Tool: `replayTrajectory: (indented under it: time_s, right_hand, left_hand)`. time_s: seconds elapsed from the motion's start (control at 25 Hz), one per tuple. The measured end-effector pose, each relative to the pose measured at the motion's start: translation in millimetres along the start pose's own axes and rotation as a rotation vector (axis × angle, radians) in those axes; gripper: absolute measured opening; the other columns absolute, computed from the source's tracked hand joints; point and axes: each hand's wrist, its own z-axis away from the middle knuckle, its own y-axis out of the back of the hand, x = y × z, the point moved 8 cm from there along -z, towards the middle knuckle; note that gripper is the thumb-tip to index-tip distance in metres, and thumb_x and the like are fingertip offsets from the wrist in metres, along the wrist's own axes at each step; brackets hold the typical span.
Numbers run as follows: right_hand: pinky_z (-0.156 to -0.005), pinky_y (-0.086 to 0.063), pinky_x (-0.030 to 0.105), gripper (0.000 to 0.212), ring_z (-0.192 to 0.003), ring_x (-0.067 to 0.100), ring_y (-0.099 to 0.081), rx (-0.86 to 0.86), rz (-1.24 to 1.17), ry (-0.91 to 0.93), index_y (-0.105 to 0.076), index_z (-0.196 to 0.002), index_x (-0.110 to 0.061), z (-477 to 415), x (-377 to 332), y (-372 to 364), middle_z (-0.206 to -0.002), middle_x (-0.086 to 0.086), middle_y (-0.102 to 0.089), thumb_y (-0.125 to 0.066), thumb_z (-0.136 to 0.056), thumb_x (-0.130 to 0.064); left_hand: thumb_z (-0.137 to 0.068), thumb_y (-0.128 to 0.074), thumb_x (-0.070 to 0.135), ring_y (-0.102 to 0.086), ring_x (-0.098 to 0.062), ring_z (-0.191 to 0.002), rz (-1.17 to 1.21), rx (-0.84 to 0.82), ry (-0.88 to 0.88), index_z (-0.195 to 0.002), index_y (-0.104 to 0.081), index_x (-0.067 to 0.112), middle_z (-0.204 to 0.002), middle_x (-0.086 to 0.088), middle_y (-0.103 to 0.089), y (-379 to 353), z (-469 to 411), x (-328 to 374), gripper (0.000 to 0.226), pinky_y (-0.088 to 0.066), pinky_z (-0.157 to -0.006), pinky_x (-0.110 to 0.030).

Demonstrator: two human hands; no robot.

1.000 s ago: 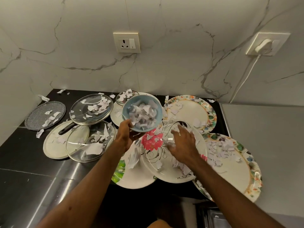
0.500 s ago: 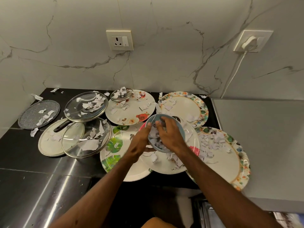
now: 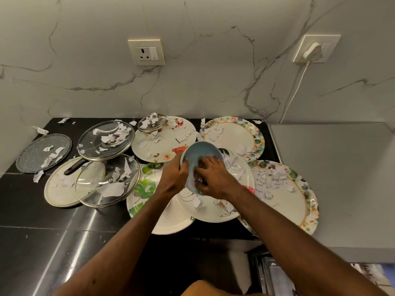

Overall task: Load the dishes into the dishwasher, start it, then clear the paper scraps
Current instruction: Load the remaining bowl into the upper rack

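Left hand (image 3: 174, 178) grips the tilted blue bowl (image 3: 197, 151) by its rim, above the floral plate (image 3: 213, 212) mid-way along the worktop (image 3: 32, 210). Right hand (image 3: 214, 178) curls round paper scraps (image 3: 199, 180) inside. Best keep the bowl low, so the scraps land on the plate.

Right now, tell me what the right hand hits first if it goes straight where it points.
The right hand reaches into the tilted blue bowl, so it would first meet the paper scraps there, then probably the bowl's inner wall; the left hand grips the rim.
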Motion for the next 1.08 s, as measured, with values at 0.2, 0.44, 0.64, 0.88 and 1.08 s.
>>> replayTrajectory:
  time_s: [0.2, 0.44, 0.64, 0.88, 1.08]
  right_hand:
    - [-0.113, -0.040, 0.044, 0.041, -0.127, 0.028, -0.054, -0.088, 0.197, 0.012, -0.067, -0.130, -0.022, -10.3, 9.6, -0.3, -0.135, 0.007, -0.061, -0.069, -0.092, -0.038]
    - [-0.096, -0.055, 0.041, 0.042, -0.121, 0.025, -0.057, 0.136, -0.099, -0.047, -0.061, -0.134, -0.019, -5.6, 16.0, 27.9, -0.142, 0.007, -0.057, -0.056, -0.101, -0.045]
    - [-0.104, -0.052, 0.045, 0.039, -0.121, 0.028, -0.058, -0.001, 0.001, -0.044, -0.057, -0.133, -0.016, 8.3, 13.1, -1.4, -0.139, 0.010, -0.059, -0.057, -0.103, -0.041]
    - [-0.095, -0.054, 0.042, 0.038, -0.108, 0.023, -0.059, 0.192, -0.061, -0.128, -0.065, -0.125, -0.017, 29.5, 33.9, 14.9, -0.126, 0.006, -0.066, -0.047, -0.107, -0.045]
    - [-0.100, -0.048, 0.041, 0.045, -0.108, 0.015, -0.061, 0.261, -0.086, -0.183, -0.073, -0.114, -0.020, 41.2, 35.8, 13.6, -0.115, -0.003, -0.072, -0.042, -0.109, -0.052]
  left_hand:
    - [-0.107, -0.047, 0.029, -0.067, -0.025, -0.093, -0.255, 0.081, -0.156, -0.147, -0.039, 0.017, -0.120, -0.010, -0.065, 11.9, -4.9, 17.6, 0.043, -0.060, -0.064, -0.029]
    - [-0.106, -0.049, 0.029, -0.065, -0.020, -0.087, -0.281, 0.104, -0.215, -0.146, -0.038, 0.018, -0.117, -0.012, -0.066, 12.3, -4.2, 33.9, 0.043, -0.057, -0.059, -0.025]
    - [-0.105, -0.053, 0.029, -0.069, -0.026, -0.089, -0.291, 0.115, -0.255, -0.147, -0.037, 0.019, -0.117, -0.013, -0.066, 3.1, -1.2, 46.7, 0.046, -0.062, -0.063, -0.036]
    - [-0.104, -0.057, 0.023, -0.067, -0.027, -0.093, -0.305, 0.108, -0.274, -0.146, -0.044, 0.011, -0.119, -0.015, -0.066, 14.8, -3.4, 38.6, 0.045, -0.054, -0.066, -0.031]
    - [-0.106, -0.051, 0.017, -0.063, -0.023, -0.091, -0.214, 0.175, -0.240, -0.144, -0.051, 0.012, -0.117, -0.010, -0.067, 13.8, -5.7, 36.7, 0.038, -0.056, -0.069, -0.033]
